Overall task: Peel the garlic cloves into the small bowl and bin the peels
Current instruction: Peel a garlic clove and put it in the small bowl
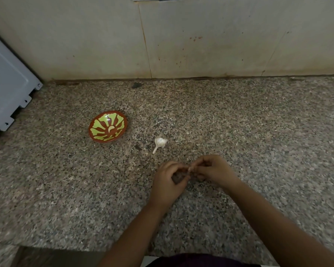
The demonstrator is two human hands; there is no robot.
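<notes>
A small brown bowl with a green leaf pattern sits on the granite counter at the left, and one peeled clove lies in its middle. A white garlic bulb with a stem lies on the counter just beyond my hands. My left hand and my right hand meet fingertip to fingertip above the counter, pinching a small garlic clove between them. The clove is almost fully hidden by my fingers.
A speckled granite counter runs across the view, backed by a stained tiled wall. A grey-white appliance stands at the far left. The counter's front edge is close to my body. No bin is in view.
</notes>
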